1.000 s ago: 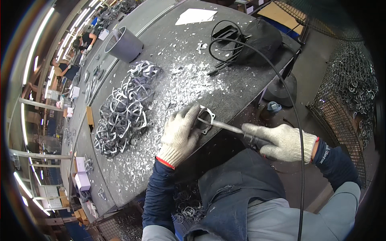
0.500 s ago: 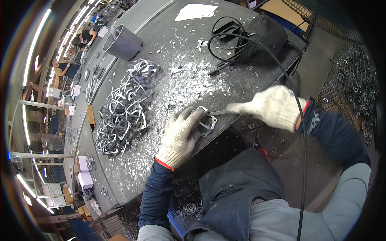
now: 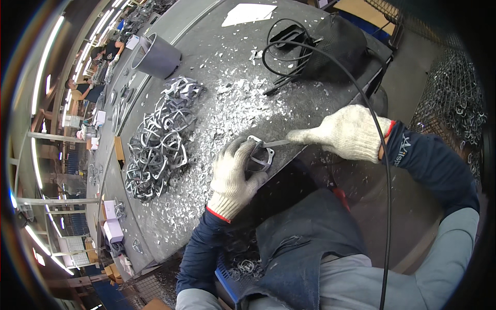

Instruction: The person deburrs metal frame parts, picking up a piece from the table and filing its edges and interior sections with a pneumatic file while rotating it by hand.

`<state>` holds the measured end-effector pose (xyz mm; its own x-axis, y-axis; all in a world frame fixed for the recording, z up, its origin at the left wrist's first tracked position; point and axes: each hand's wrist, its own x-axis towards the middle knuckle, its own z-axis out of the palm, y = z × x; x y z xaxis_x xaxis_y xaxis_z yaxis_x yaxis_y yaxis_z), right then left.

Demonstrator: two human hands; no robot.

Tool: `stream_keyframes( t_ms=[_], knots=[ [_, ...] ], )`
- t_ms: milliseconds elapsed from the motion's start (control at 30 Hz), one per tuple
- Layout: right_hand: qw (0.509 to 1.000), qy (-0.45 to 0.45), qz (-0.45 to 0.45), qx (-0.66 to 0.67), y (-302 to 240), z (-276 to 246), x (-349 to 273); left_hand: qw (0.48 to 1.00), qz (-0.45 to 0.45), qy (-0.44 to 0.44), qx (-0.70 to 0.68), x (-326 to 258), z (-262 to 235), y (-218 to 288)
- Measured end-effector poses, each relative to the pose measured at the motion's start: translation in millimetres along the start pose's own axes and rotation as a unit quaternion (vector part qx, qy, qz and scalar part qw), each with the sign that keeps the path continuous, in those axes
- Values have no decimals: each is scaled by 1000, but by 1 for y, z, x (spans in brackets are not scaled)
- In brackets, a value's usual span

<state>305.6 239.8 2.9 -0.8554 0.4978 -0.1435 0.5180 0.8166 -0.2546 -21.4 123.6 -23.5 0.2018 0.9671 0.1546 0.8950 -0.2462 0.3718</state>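
My left hand point(image 3: 232, 173), in a white knit glove, grips a metal ring-shaped part point(image 3: 268, 160) at the table's near edge. Its fingers lie over the part's left side and hide some of it. My right hand point(image 3: 351, 134), gloved likewise, is closed around the handle end of a flat metal file point(image 3: 276, 143). The blade reaches left onto the upper rim of the part. Left of my left hand lies a tangled heap of similar metal parts point(image 3: 160, 139).
Silvery flakes point(image 3: 243, 103) litter the table point(image 3: 206, 31). A grey bucket point(image 3: 156, 58) stands at the back. A black mesh bag point(image 3: 336, 49) sits far right, and a black cable point(image 3: 361, 90) arcs past my right arm. A blue crate point(image 3: 226, 281) is below the edge. Two people work far left.
The metal part has turned and shifted slightly left under my left hand, whose thumb is now farther out. My right hand and the file have moved a little left.
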Motion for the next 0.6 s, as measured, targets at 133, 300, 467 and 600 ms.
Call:
stream_keyframes(
  t_ms=[133,300,467,600],
  knots=[
    [989,-54,21,135,-27,7,-19,995,16,71,-62,-11,16,-6],
    [689,-256,201,648,-52,4,-35,996,26,89,-12,-12,19,2],
    [569,-267,172,758,-58,5,-32,993,61,99,-14,-10,20,-2],
    [560,-277,169,762,-55,-1,-26,992,72,96,-36,-7,18,2]
  ],
)
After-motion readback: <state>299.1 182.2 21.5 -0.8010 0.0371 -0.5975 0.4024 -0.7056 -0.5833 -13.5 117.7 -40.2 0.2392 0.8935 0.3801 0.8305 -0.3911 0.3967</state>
